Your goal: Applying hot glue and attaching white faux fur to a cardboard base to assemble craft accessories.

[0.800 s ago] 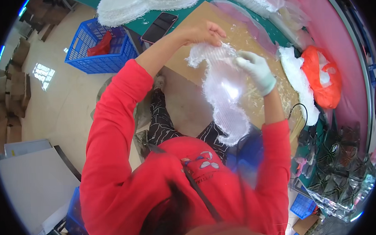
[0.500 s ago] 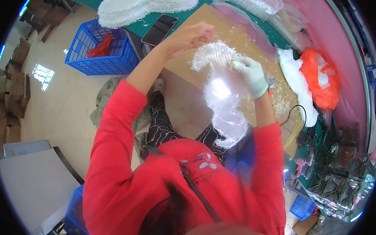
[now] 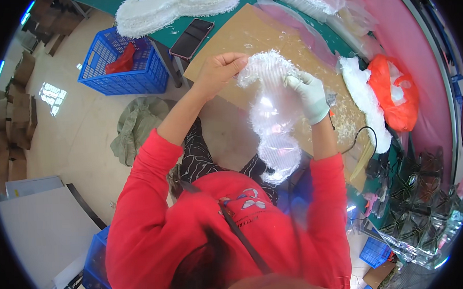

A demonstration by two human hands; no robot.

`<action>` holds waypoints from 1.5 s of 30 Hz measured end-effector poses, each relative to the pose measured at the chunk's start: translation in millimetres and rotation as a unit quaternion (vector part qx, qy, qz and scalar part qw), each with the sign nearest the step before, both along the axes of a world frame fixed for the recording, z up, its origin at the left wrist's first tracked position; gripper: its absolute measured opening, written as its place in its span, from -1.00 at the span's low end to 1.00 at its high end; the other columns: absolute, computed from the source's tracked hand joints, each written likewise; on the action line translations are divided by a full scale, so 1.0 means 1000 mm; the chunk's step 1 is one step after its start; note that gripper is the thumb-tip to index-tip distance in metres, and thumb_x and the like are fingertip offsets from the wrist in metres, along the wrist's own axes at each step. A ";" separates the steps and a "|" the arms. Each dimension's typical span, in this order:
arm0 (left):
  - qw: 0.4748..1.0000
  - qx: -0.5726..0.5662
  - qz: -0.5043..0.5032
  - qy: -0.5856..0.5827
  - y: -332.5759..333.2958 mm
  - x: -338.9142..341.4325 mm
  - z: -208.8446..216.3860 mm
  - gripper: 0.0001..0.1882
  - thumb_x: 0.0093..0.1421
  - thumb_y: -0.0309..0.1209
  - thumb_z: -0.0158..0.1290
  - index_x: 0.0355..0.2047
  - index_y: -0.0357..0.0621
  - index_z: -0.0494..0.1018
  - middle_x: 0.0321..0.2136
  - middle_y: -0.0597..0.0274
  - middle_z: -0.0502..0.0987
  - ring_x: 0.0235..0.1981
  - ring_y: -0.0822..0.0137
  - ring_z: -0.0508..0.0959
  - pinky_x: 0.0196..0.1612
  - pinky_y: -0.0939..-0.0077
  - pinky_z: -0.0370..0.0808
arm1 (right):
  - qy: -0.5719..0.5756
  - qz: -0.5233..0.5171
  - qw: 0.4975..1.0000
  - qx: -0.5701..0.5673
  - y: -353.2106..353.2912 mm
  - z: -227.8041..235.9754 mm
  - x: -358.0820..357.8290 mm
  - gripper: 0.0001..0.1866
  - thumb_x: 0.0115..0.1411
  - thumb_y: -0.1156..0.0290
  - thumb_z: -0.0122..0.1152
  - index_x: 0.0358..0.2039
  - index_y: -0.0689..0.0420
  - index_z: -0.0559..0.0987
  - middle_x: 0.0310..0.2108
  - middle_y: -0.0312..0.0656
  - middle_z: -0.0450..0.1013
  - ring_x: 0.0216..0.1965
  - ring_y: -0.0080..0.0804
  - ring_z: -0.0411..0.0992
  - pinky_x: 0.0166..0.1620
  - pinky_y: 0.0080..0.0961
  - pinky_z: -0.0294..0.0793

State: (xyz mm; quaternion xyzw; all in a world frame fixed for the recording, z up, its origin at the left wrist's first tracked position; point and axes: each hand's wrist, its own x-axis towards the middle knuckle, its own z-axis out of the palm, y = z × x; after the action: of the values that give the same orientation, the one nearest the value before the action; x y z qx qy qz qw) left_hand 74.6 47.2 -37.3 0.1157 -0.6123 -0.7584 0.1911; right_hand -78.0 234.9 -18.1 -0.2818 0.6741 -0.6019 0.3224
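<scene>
A curved piece of white frayed-edge fabric (image 3: 275, 114) hangs in front of me, partly see-through and shiny in its middle. My right hand (image 3: 308, 93), in a pale glove, is closed on its upper right edge. At its upper left tip, the bare fingers of my left hand (image 3: 223, 72) are pinched together on the fringe. The lower end of the fabric dangles over my lap. Below and behind it lies a brown board (image 3: 237, 38) scattered with white scraps.
On the green table (image 3: 167, 36) are a phone (image 3: 192, 39), a stack of white fringed pieces (image 3: 179, 10) and more white fabric (image 3: 361, 95). An orange plastic bag (image 3: 395, 98) sits at the right. A blue crate (image 3: 125, 84) with a red bag stands on the floor, left.
My left hand has come down and closed on the upper left tip of the fabric. My right hand keeps its grip, and the fabric has shifted slightly.
</scene>
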 end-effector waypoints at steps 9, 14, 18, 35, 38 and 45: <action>0.990 -0.089 0.106 -0.003 0.008 -0.010 -0.006 -0.70 0.07 -0.43 0.11 -0.20 -0.32 0.44 -0.40 0.34 0.51 -0.43 0.61 0.43 -0.33 0.78 0.37 | -0.003 -0.017 1.000 -0.009 -0.001 0.002 0.004 -0.80 0.06 0.42 0.14 -0.32 0.25 0.54 -0.43 -0.37 0.44 -0.40 -0.65 0.35 -0.28 -0.69 0.33; 0.995 0.085 0.047 0.012 0.012 -0.009 0.012 -0.60 0.21 -0.18 -0.09 -0.12 -0.25 0.40 -0.29 0.32 0.49 -0.38 0.58 0.44 -0.30 0.75 0.37 | 0.019 -0.037 0.999 0.017 0.003 0.004 -0.002 -0.79 0.07 0.42 0.13 -0.29 0.25 0.54 -0.42 -0.40 0.43 -0.40 -0.67 0.33 -0.29 -0.70 0.32; 0.983 0.181 0.019 -0.005 0.000 -0.002 0.005 -0.54 0.24 -0.09 -0.20 -0.09 -0.22 0.37 -0.26 0.32 0.47 -0.37 0.56 0.44 -0.29 0.72 0.37 | 0.015 -0.044 0.999 0.004 0.004 0.004 -0.003 -0.77 0.07 0.41 0.13 -0.27 0.26 0.53 -0.40 -0.38 0.44 -0.38 -0.67 0.34 -0.26 -0.71 0.31; 0.995 -0.054 0.080 -0.018 0.010 -0.017 0.001 -0.78 0.13 -0.31 0.03 -0.34 -0.22 0.50 -0.51 0.39 0.51 -0.53 0.65 0.39 -0.46 0.78 0.28 | 0.060 -0.034 0.997 -0.014 0.004 -0.001 -0.001 -0.73 0.09 0.37 0.11 -0.26 0.28 0.52 -0.38 -0.35 0.44 -0.35 -0.66 0.35 -0.23 -0.70 0.32; 0.994 -0.071 0.082 0.006 0.013 -0.019 0.008 -0.77 0.12 -0.31 0.04 -0.35 -0.25 0.50 -0.53 0.39 0.50 -0.53 0.63 0.39 -0.45 0.77 0.30 | 0.042 -0.012 0.999 -0.001 0.006 0.007 0.001 -0.73 0.08 0.33 0.12 -0.28 0.25 0.52 -0.42 -0.38 0.43 -0.42 -0.69 0.33 -0.32 -0.74 0.29; 0.968 -0.243 0.058 -0.020 0.009 -0.026 0.026 -0.74 0.13 -0.32 0.03 -0.34 -0.33 0.49 -0.55 0.39 0.48 -0.53 0.60 0.41 -0.44 0.70 0.36 | 0.092 0.026 0.995 0.011 0.007 0.026 -0.007 -0.72 0.06 0.28 0.16 -0.30 0.22 0.52 -0.44 -0.42 0.42 -0.49 -0.73 0.27 -0.44 -0.77 0.18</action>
State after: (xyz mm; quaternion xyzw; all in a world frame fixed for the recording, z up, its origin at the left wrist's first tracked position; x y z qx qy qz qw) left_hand 48.6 56.4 -11.5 0.1164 -0.7739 -0.5722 0.2453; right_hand -85.5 241.9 7.6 -0.3502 0.6996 -0.5575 0.2778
